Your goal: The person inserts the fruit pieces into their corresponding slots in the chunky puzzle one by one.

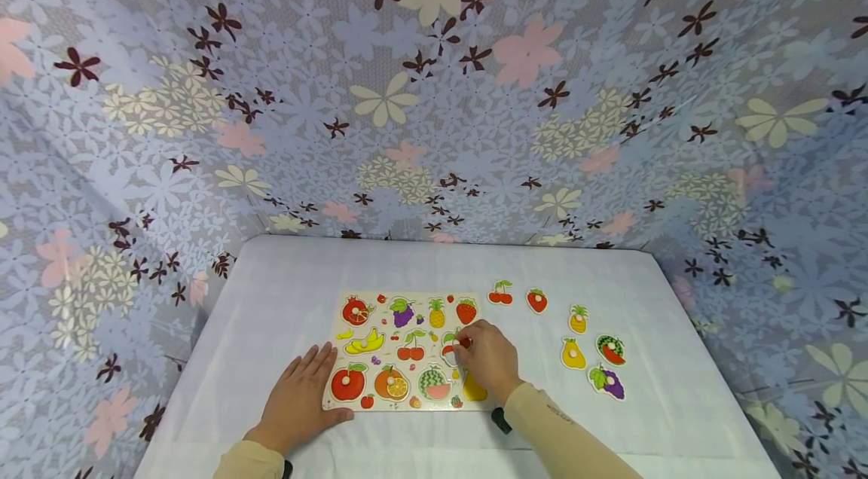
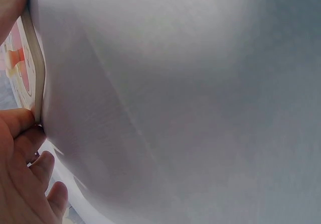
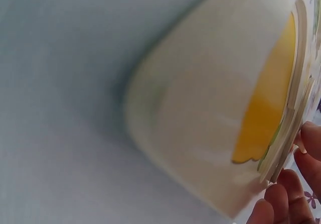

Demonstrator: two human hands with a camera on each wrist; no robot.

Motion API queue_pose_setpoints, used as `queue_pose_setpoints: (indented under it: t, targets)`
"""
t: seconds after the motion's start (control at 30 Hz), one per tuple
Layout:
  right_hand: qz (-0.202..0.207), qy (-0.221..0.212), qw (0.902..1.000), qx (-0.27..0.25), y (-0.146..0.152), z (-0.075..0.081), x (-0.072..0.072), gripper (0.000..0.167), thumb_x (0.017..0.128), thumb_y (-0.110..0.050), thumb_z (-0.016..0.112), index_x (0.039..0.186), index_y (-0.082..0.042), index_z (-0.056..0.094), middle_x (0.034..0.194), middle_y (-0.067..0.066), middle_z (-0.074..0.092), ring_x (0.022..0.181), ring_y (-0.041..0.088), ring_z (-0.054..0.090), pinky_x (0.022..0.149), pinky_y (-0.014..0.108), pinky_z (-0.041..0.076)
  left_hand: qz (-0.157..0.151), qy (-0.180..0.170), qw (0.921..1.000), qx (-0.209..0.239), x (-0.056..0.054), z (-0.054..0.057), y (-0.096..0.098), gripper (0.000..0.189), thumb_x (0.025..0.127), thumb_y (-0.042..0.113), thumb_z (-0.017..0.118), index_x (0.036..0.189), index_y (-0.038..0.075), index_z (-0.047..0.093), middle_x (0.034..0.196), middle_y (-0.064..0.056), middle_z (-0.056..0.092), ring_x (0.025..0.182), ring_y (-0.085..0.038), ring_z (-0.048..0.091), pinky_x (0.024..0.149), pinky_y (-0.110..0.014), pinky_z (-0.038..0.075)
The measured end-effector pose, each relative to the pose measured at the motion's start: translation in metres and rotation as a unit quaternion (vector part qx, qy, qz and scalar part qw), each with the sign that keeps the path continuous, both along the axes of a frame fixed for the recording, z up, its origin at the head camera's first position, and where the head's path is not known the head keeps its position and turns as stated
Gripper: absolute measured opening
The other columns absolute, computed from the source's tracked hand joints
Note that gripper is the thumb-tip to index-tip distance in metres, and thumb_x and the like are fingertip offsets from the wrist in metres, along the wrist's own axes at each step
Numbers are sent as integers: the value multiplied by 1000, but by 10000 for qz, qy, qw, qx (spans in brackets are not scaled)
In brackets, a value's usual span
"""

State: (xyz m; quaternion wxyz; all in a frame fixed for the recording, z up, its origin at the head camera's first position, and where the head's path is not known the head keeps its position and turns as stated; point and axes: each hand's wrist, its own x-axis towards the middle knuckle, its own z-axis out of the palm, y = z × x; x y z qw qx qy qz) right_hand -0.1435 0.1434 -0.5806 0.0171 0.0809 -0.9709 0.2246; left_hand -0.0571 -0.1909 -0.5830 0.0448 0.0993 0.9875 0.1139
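A wooden fruit puzzle board lies on the table with knobbed pieces in several recesses, among them a red apple and an orange. My left hand rests along the board's left edge, fingers extended, thumb at the front corner. Over the right side of the board, my right hand pinches the knob of a fruit puzzle piece, tilted close over the board. Fingers partly cover its picture in the head view. Beside it, the pear picture shows yellow in the right wrist view.
Right of the board lie loose pieces: cherries, a strawberry, a pineapple, a pear, a watermelon and grapes. A white cloth covers the table. Flowered fabric hangs around it.
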Motion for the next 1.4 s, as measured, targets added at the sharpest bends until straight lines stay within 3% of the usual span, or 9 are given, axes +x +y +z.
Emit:
queue_pose_setpoints:
  t: [0.63, 0.9, 1.13, 1.4]
  targets:
    - [-169, 48, 9998, 93, -5, 4, 3, 14, 82, -29, 85, 85, -21, 75, 86, -8, 57, 70, 10, 49, 58, 25, 46, 36, -75, 9999, 67, 1, 3, 2, 112, 69, 70, 77, 151, 2, 42, 156, -13, 38, 145, -35, 29, 117, -56, 22]
    - [-101, -3, 9999, -79, 1, 6, 5, 20, 81, -31, 84, 95, -20, 75, 98, -7, 64, 79, 10, 56, 65, 29, 53, 41, -86, 9999, 77, 2, 7, 2, 112, 69, 69, 78, 151, 2, 42, 156, -13, 38, 145, -35, 30, 117, -56, 23]
    - [-377, -182, 9986, -309, 38, 14, 14, 23, 83, -26, 82, 104, -19, 74, 106, -5, 65, 88, 14, 61, 74, 36, 56, 88, -156, 9998, 48, 2, 7, 4, 113, 68, 70, 78, 151, 3, 41, 157, -13, 37, 145, -35, 29, 117, -56, 22]
    - [-348, -351, 9974, -517, 118, 16, 19, 31, 86, -19, 79, 116, -15, 71, 111, -2, 67, 95, 18, 63, 80, 40, 56, 88, -158, 9998, 55, 1, 3, 2, 115, 67, 71, 77, 151, 2, 41, 157, -13, 37, 145, -35, 29, 117, -57, 21]
